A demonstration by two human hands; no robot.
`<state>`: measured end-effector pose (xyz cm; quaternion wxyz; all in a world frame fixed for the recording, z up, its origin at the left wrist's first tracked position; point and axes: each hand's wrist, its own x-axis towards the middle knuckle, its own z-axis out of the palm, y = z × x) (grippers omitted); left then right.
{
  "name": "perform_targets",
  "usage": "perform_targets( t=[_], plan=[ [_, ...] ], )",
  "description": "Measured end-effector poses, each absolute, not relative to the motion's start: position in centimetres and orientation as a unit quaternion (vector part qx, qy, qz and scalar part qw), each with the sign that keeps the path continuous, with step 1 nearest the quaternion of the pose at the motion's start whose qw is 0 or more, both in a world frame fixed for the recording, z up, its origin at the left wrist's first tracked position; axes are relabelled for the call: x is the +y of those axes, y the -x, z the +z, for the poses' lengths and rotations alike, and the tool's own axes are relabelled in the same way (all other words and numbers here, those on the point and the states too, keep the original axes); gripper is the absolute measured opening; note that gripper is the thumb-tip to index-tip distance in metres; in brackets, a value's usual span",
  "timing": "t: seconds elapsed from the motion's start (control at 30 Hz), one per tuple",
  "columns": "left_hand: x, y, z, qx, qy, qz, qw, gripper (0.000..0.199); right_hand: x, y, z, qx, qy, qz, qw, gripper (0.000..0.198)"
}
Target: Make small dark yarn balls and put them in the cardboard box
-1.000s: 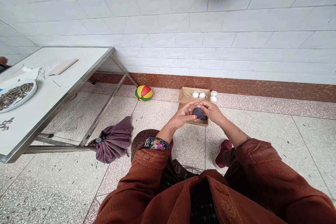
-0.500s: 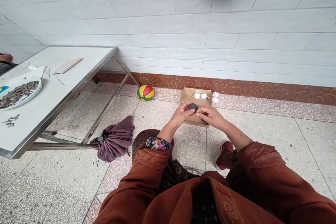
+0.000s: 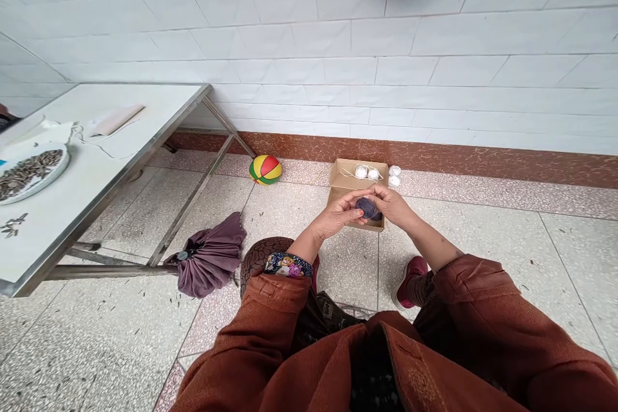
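A small ball of dark purple yarn [image 3: 367, 207] is held up above the box, in front of my knees. My left hand [image 3: 340, 214] has its thumb and fingers closed round the ball's left side. From the other side, my right hand [image 3: 392, 207] curls over the top with bent fingers against the yarn; its fingertips are partly hidden. Below both hands is an open cardboard box [image 3: 335, 181]. Two white yarn balls [image 3: 367, 172] with a loose strand lie in its far part. Something dark, partly covered by my right hand, shows in its near part.
Two more white balls [image 3: 394, 176] sit beside the box near the wall. A striped ball [image 3: 265, 169] and a folded purple umbrella [image 3: 212, 257] lie on the floor to the left. The metal-edged table [image 3: 159, 135] bears a tray of seeds [image 3: 33, 174].
My right hand has moved from beside the yarn ball up and over it, so the two hands now meet around it. The ball has shifted slightly right and nearer to me.
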<state>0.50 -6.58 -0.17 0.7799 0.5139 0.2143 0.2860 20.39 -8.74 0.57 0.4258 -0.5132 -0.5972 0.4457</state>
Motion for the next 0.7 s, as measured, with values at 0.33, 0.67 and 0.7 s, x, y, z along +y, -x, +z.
perform_targets(
  t=[0.33,0.67,0.7],
  plan=[
    [-6.4,-0.1,0.8,0.226,-0.444,0.325,0.804,0.053,-8.7,-20.7,0.0,-0.597,0.537,0.425,0.419,0.026],
    [-5.8,0.0,-0.1,0.312,-0.443,0.359,0.76,0.049,-9.8,-20.6,1.8,-0.657,0.462,0.464,0.375,0.027],
    [-6.0,0.0,-0.1,0.315,-0.459,0.344,0.756,0.049,-9.8,-20.5,2.0,-0.651,0.456,0.468,0.386,0.027]
  ],
)
